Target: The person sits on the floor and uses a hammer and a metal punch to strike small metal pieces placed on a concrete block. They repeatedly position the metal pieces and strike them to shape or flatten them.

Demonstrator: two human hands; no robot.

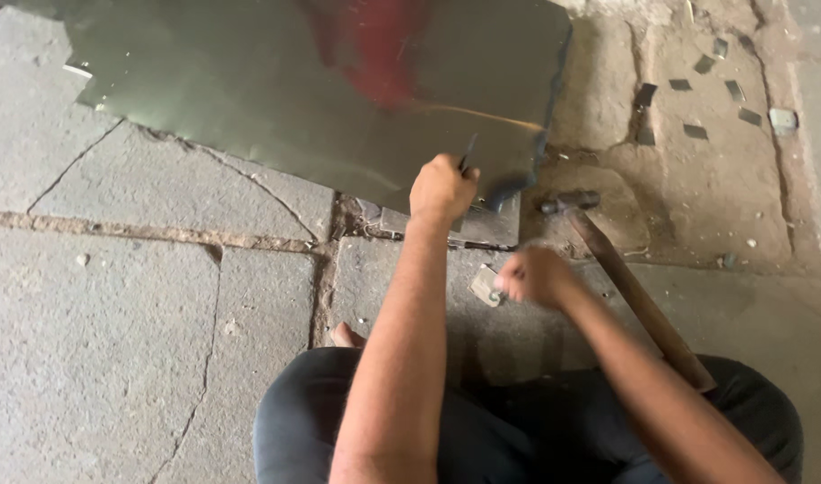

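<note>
A large shiny metal sheet lies on the stone floor, with a red reflection in it. My left hand is at the sheet's near edge, closed around a thin dark chisel that stands on the sheet. My right hand is blurred and closed in a fist just in front of that. A small square metal piece sticks out at its fingertips. A hammer with a long wooden handle lies on the floor beside my right hand, with its head near the sheet's corner.
Several small cut metal scraps are scattered on the dirt patch at the upper right. Cracked stone slabs with dirt-filled joints stretch to the left. My crossed legs in dark trousers fill the bottom, with a toe showing.
</note>
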